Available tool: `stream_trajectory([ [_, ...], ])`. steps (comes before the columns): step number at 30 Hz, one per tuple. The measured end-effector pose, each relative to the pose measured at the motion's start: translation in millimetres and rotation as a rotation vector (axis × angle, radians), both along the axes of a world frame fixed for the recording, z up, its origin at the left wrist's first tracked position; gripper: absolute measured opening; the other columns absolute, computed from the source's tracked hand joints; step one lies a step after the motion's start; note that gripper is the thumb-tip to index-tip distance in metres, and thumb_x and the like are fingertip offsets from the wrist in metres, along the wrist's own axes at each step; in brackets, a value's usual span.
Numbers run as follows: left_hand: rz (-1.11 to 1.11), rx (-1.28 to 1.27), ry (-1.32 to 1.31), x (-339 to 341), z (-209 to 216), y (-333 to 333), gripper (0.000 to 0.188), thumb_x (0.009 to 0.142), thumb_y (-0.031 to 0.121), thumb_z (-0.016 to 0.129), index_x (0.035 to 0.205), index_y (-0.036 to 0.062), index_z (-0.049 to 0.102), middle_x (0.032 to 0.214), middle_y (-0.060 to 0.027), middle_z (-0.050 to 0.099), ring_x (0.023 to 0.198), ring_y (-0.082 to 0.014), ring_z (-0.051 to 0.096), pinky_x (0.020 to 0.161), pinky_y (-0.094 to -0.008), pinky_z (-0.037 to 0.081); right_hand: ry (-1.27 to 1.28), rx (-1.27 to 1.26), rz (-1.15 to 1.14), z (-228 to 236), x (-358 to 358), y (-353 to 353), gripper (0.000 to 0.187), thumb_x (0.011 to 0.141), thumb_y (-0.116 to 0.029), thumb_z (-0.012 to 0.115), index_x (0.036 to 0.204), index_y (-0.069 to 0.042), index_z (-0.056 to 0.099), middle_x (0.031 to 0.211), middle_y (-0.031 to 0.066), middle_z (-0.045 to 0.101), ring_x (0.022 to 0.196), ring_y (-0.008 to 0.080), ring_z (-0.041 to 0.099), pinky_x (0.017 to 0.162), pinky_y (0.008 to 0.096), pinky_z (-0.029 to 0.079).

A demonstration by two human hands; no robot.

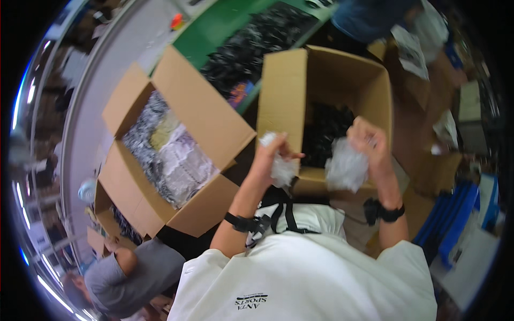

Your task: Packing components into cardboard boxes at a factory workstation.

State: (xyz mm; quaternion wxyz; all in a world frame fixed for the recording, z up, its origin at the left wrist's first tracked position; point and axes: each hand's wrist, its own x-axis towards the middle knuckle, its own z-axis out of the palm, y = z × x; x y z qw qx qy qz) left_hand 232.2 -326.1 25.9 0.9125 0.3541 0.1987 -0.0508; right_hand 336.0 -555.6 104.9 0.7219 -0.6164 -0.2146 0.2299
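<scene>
My left hand (269,156) is closed around a crumpled piece of clear plastic (284,171) at the near left edge of an open cardboard box (282,99). A bigger wad of clear plastic film (347,168) hangs from my right hand (370,140), whose fingers are curled shut on it above the box's right side. Whether the two wads are bags or loose film I cannot tell. Inside this box lie black, shiny plastic-wrapped items (320,128), partly hidden by the right-hand wad.
On the left, a second open carton (201,91) holds grey and white plastic-wrapped goods (184,155). Black packages (257,40) cover part of a green table (206,27) behind. A person in a grey shirt (131,275) is at lower left. Blue crates (447,216) stand at right.
</scene>
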Motion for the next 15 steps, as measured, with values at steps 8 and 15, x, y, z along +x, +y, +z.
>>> stream_trajectory([
  [8,0.127,-0.564,-0.093,-36.7,30.4,34.2,0.047,0.101,0.049,0.046,0.12,0.0078,0.058,0.107,-0.0072,0.062,0.101,-0.0167,0.06,0.088,-0.031,0.051,-0.729,-0.269,0.1,-38.5,-76.8,164.1,0.023,0.076,-0.002,0.065,0.094,-0.003,0.049,0.088,0.0122,0.052,0.085,0.031,0.054,0.079,0.0379,0.042],
  [15,0.18,0.4,0.121,-126.8,13.1,121.6,0.047,0.094,0.042,0.06,0.123,0.0055,0.053,0.105,0.0004,0.055,0.096,-0.0102,0.05,0.084,-0.0285,0.046,-1.07,-0.444,0.244,-23.6,-124.4,271.0,0.022,0.081,-0.014,0.062,0.098,-0.004,0.051,0.11,0.0177,0.05,0.105,0.039,0.046,0.093,0.0505,0.035],
])
